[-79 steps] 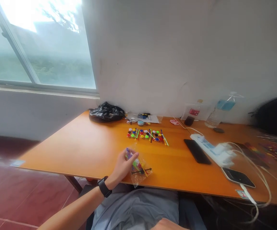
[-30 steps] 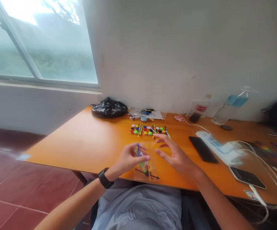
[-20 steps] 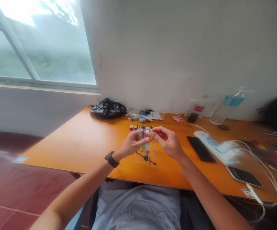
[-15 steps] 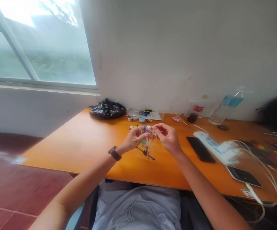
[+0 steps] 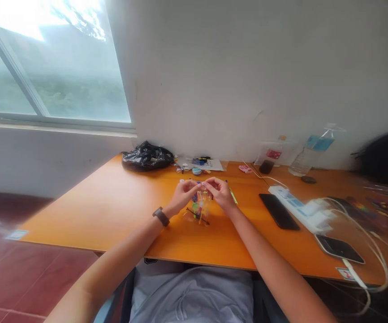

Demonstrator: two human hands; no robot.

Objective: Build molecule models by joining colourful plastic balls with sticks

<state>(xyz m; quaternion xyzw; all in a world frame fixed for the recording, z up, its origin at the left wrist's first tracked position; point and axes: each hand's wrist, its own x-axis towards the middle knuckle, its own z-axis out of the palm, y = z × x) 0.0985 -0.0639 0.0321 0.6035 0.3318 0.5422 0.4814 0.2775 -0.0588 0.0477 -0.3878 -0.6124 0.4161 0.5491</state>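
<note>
A small clear plastic bag (image 5: pixel 198 208) of coloured pieces and thin sticks hangs just above the orange table (image 5: pixel 113 211). My left hand (image 5: pixel 183 196), with a black watch on the wrist, pinches the bag's top edge from the left. My right hand (image 5: pixel 218 194) pinches the same edge from the right, fingertips close together. Behind my hands, mostly hidden by them, lies a row of coloured round pieces and sticks (image 5: pixel 231 194) on the table.
A black plastic bag (image 5: pixel 146 158) and small items sit by the wall. To the right lie a black phone (image 5: pixel 278 211), a white power strip (image 5: pixel 301 210) with cables, another phone (image 5: pixel 339 248) and a water bottle (image 5: pixel 311 151). A dark bag (image 5: pixel 385 157) stands far right.
My left hand lifted the bag from the near table edge. My right hand came in and joined it at the bag's top, and both moved farther out over the table.
</note>
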